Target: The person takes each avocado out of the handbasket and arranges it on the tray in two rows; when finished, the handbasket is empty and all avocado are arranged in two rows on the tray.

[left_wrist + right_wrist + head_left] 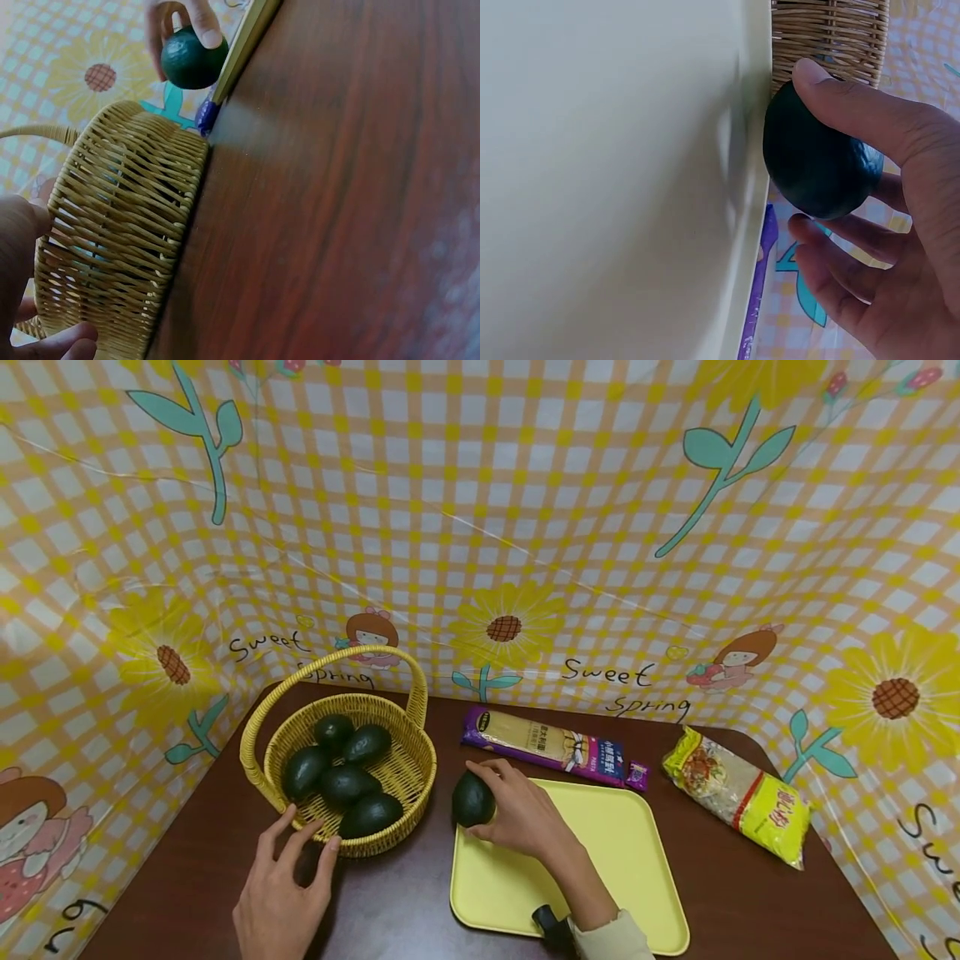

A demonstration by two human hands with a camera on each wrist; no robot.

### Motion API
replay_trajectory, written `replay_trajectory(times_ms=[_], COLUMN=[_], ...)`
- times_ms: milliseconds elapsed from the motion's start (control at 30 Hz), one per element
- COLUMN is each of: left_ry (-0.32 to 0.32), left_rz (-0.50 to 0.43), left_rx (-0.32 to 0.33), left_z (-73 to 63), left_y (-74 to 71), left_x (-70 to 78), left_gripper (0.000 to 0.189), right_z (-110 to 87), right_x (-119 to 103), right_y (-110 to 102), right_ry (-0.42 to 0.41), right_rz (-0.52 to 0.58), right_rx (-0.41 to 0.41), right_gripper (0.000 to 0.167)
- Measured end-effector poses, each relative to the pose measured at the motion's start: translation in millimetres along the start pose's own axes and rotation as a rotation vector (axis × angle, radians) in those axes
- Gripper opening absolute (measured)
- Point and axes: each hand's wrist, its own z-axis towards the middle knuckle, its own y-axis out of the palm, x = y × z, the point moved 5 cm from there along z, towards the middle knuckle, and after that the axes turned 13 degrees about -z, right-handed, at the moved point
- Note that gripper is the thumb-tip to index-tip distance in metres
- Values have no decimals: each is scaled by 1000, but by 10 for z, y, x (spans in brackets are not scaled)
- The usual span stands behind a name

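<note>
Cloth: I get a checked cloth point(480, 527) at the back and both sides of my head feed; yellow sunflowers, green leaves, cartoon figures, "Sweet Spring" lettering;
Table: dark brown table point(405, 910), glossy, wood-look grain in my left wrist feed; everything else stands on or above it;
Tray: pale yellow tray point(510, 893), flat, rounded corners, right of centre; partly covered by the person's right arm;
Basket: yellow wicker basket point(405, 764), upright, arched handle up, left of the tray and apart from it;
Packs: purple pasta pack point(547, 747) along the tray's far side, contact I can't tell; yellow noodle pack point(738, 797) lies slanted, well right of it;
Right hand: right hand point(517, 810) clamped on one avocado, thumb and fingers curled round it; pale sleeve point(615, 939) and black strap point(551, 927) by the wrist;
Left hand: left hand point(285, 889) at the basket's near rim, fingers apart and loosely bent; fingertips reach the rim, how firmly I can't tell;
Basket load: five avocados point(348, 787), dark green, bunched toward the left and near side; bare weave shows at right;
Held one: held avocado point(472, 799), dark green, at the tray's far-left corner, on the basket side; I see it up off the table in my left wrist feed;
</note>
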Motion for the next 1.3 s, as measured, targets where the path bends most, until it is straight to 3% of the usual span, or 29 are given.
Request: replay_trajectory(times_ms=[800,1300], left_ry=[4,13], left_rz=[18,5], left_rx=[-20,-22], left_z=[6,18], left_y=[19,20], left_x=[-9,-5], left_gripper=[32,33], right_z=[-67,-68], right_x=[75,105], right_y=[55,42], right_ry=[10,13], right_rz=[12,14], right_rx=[-63,-57], right_gripper=[103,100])
